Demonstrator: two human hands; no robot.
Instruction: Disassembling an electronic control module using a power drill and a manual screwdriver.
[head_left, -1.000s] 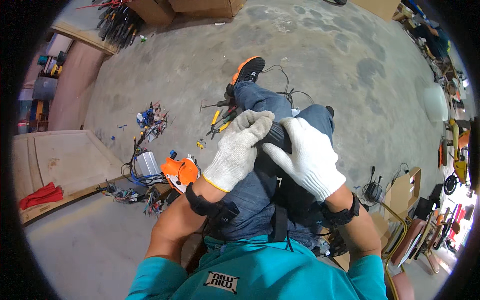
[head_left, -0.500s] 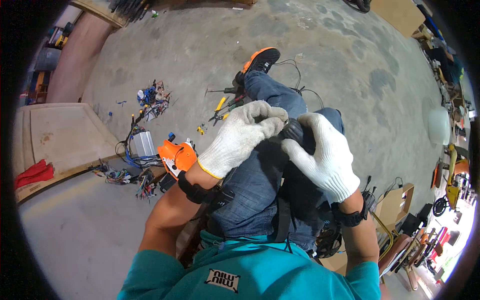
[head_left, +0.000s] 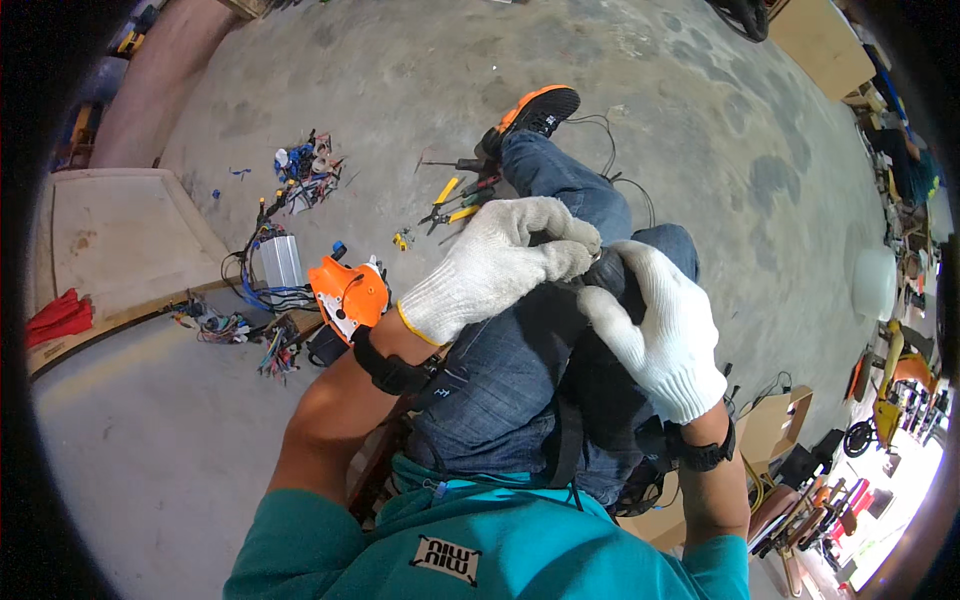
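Note:
A black rounded, ribbed part (head_left: 606, 274) sits between my hands above my knees; its kind is unclear. My gloved right hand (head_left: 662, 330) is curled round its right side, thumb and fingers closing on it. At its left edge my gloved left hand (head_left: 515, 255) pinches with thumb and forefinger. A tiny shiny bit shows at those fingertips, too small to name. My jeans (head_left: 480, 390) lie right beneath both hands.
On the floor to the left are pliers (head_left: 440, 203), a screwdriver (head_left: 462, 164), tangled wires (head_left: 308, 165), a silver box (head_left: 283, 262) and an orange-and-white part (head_left: 348, 292). A wooden panel (head_left: 130, 225) with a red cloth (head_left: 60, 316) lies farther left. Cardboard (head_left: 820, 45) stands far right.
The view has shifted slightly. Both hands stay at the black part; my left fingertips have moved a little over its left edge, covering more of it.

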